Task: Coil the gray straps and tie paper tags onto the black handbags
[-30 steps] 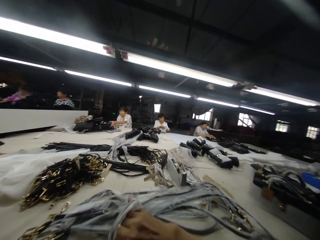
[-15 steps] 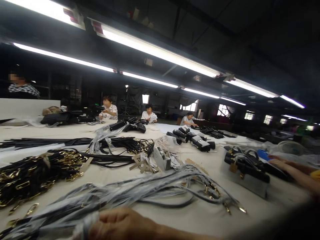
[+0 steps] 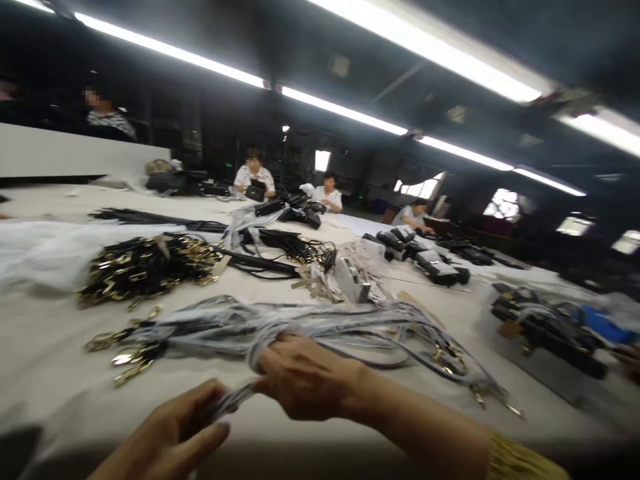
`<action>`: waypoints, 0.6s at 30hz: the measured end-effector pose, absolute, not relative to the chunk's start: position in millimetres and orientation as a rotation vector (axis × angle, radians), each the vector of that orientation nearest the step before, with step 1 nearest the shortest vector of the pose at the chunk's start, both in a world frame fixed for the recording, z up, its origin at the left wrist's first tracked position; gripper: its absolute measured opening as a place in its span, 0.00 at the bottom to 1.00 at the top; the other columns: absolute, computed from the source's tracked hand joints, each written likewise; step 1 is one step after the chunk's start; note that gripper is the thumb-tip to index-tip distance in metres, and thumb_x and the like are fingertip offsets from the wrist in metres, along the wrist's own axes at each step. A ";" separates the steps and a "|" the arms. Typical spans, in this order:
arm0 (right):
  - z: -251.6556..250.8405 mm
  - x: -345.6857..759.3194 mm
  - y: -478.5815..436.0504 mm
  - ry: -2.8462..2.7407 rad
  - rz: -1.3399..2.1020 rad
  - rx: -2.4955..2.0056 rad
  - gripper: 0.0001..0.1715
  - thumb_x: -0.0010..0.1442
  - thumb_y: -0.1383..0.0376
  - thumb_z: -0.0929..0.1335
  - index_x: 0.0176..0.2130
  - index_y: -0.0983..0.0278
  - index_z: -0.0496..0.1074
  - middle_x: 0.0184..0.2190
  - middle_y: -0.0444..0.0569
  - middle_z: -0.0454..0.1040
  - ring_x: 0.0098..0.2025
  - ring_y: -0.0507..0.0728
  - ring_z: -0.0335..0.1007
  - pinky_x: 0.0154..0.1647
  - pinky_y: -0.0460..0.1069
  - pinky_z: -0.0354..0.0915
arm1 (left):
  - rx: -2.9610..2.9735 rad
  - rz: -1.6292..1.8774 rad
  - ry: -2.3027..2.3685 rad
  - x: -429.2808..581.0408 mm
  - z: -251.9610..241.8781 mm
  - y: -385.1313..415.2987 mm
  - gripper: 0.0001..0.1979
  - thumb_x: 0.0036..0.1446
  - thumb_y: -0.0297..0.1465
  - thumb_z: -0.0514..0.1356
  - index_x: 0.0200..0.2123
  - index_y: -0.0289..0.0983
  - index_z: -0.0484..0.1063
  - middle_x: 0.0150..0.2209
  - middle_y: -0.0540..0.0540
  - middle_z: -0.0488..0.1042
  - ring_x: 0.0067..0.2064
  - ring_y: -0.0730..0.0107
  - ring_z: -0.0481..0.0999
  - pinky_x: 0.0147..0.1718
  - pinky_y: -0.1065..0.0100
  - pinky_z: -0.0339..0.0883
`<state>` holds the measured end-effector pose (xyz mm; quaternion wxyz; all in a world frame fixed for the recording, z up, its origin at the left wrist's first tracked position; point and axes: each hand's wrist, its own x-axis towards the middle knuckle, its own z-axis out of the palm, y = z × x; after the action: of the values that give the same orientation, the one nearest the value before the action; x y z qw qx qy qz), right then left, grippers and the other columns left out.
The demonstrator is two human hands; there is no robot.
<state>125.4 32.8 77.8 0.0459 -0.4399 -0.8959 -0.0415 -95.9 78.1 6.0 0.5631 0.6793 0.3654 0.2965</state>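
Observation:
My left hand (image 3: 175, 427) is low in front, its thumb and fingers around a grey-looking strap in clear film (image 3: 236, 400). My right hand (image 3: 305, 377) pinches the same strap a little further right, where it loops up over its knuckles. Behind and under my right hand lies a bundle of film-wrapped straps (image 3: 210, 330) stretched across the table. Gold clasps (image 3: 133, 357) show at the bundle's left end, and more gold clasps (image 3: 447, 357) at its right. What lies inside my left palm is partly hidden.
A heap of black straps with gold hardware (image 3: 145, 267) lies behind left. Paper tags (image 3: 320, 283) sit at centre beside a small white box (image 3: 353, 280). Black bags (image 3: 550, 330) stand at right near another person's hand (image 3: 633, 360). Several people sit across the table.
My view has tipped down and turned left. My left hand has come into view. My right hand has shifted from the bundle's left part to its middle and now holds a strap between both hands.

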 end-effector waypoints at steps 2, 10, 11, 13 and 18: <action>76.5 126.5 19.1 -2.717 0.148 -1.497 0.15 0.67 0.55 0.62 0.38 0.65 0.67 0.32 0.50 0.74 0.32 0.57 0.67 0.35 0.50 0.61 | 1.807 0.524 0.875 -97.7 15.5 81.8 0.13 0.49 0.38 0.64 0.38 0.41 0.74 0.24 0.56 0.68 0.30 0.69 0.68 0.31 0.72 0.61; 100.2 122.3 -3.4 -2.040 1.587 -1.630 0.25 0.67 0.49 0.60 0.36 0.65 0.72 0.26 0.43 0.68 0.27 0.51 0.61 0.30 0.45 0.57 | 1.882 0.474 0.310 -83.0 19.5 108.7 0.05 0.54 0.33 0.66 0.32 0.38 0.79 0.43 0.47 0.73 0.44 0.68 0.71 0.46 0.71 0.61; 99.1 122.6 -3.3 -1.882 1.713 -1.569 0.28 0.66 0.45 0.61 0.36 0.66 0.72 0.26 0.43 0.68 0.26 0.50 0.60 0.28 0.44 0.56 | 1.822 0.449 0.274 -82.0 18.4 108.1 0.07 0.56 0.35 0.64 0.32 0.37 0.79 0.41 0.47 0.73 0.40 0.70 0.71 0.42 0.71 0.62; 95.5 124.3 -2.4 -1.583 1.851 -1.460 0.32 0.62 0.41 0.62 0.37 0.68 0.73 0.23 0.44 0.66 0.25 0.50 0.62 0.27 0.43 0.57 | 1.635 0.384 0.247 -80.8 15.3 104.5 0.14 0.61 0.40 0.60 0.33 0.36 0.79 0.31 0.49 0.72 0.29 0.76 0.67 0.29 0.74 0.59; 101.2 117.2 -0.7 -1.125 2.005 -1.136 0.30 0.62 0.44 0.66 0.40 0.70 0.75 0.19 0.41 0.63 0.25 0.50 0.65 0.47 0.55 0.68 | 1.124 0.323 0.031 -74.9 1.2 94.3 0.29 0.62 0.50 0.54 0.27 0.30 0.77 0.11 0.55 0.55 0.15 0.77 0.56 0.20 0.73 0.56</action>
<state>117.2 -0.7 101.2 0.2846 -0.4246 -0.4207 0.7495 -74.9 94.3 1.2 0.8337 0.5305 0.0147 0.1526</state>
